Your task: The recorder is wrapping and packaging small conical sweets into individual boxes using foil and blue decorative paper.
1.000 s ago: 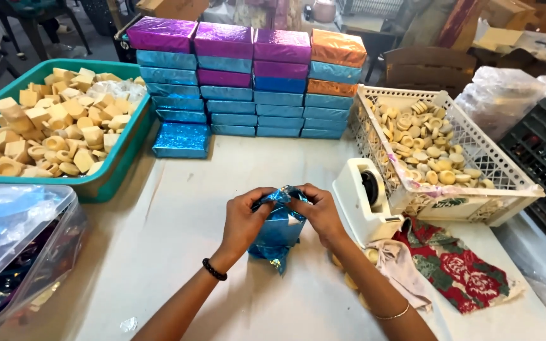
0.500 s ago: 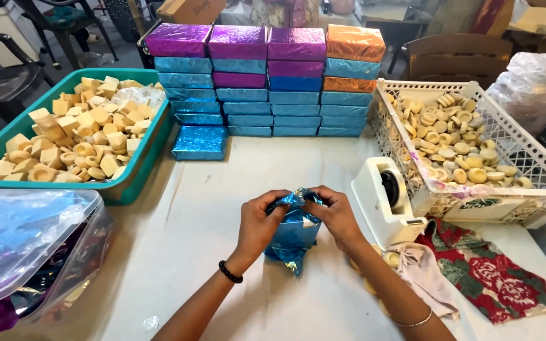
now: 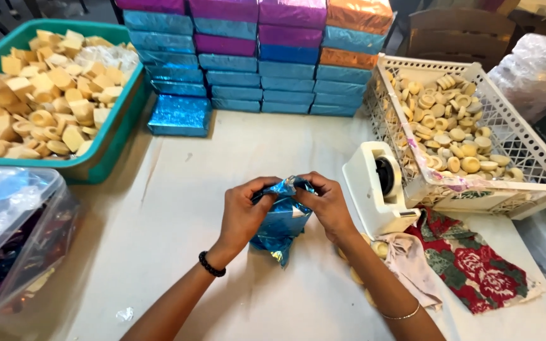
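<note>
Both hands hold a piece of shiny blue foil wrap (image 3: 282,221) over the white table (image 3: 159,208), folded around something I cannot see. My left hand (image 3: 242,213) grips its left side and my right hand (image 3: 328,203) pinches its right side; the thumbs meet at the top fold. A loose corner of foil hangs down below the hands. A single blue-wrapped block (image 3: 179,115) lies on the table in front of a stack of wrapped blocks (image 3: 260,57) in blue, purple and orange at the back.
A teal tub (image 3: 109,148) of pale cut blocks sits at the left. A white lattice basket (image 3: 494,189) of round pale pieces stands at the right, a white tape dispenser (image 3: 377,186) before it. A floral cloth (image 3: 475,265) lies near right; a clear plastic box (image 3: 14,233) near left.
The camera has dipped and moved closer, so the scene looks larger. The hands stay on the blue foil and keep working the top fold; nothing else on the table has shifted.
</note>
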